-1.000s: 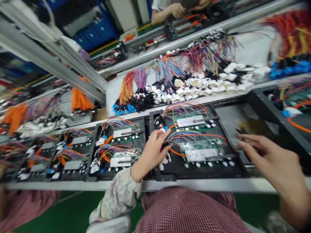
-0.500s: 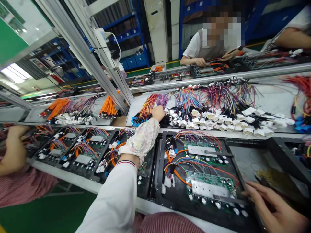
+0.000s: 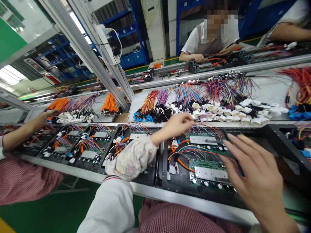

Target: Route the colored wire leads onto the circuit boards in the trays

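My left hand (image 3: 176,126) hovers over the far edge of a black tray (image 3: 164,181), fingers curled together and pointing right. Whatever is between the fingertips, if anything, is hidden and blurred. Past it lie cable bundles with white connectors (image 3: 227,112) and a bundle with black connectors (image 3: 161,115). My right hand (image 3: 256,174), slightly blurred, is spread flat above the right side of the tray with nothing in it. In the tray, two green circuit boards carry silver metal plates (image 3: 211,174), with orange cables (image 3: 183,164) and multicoloured wires beside them.
More black trays with wired boards (image 3: 89,154) line the bench to the left, where a co-worker's arm (image 3: 31,124) reaches in. Orange cables (image 3: 110,103) lie beside a metal post (image 3: 97,61). Across the bench sits another person (image 3: 209,48). Red wires (image 3: 298,84) lie far right.
My left hand has left the wire bundles and come right and nearer, over the tray. My right hand has risen from the tray's right edge and spread. The left co-worker's arm now reaches farther forward.
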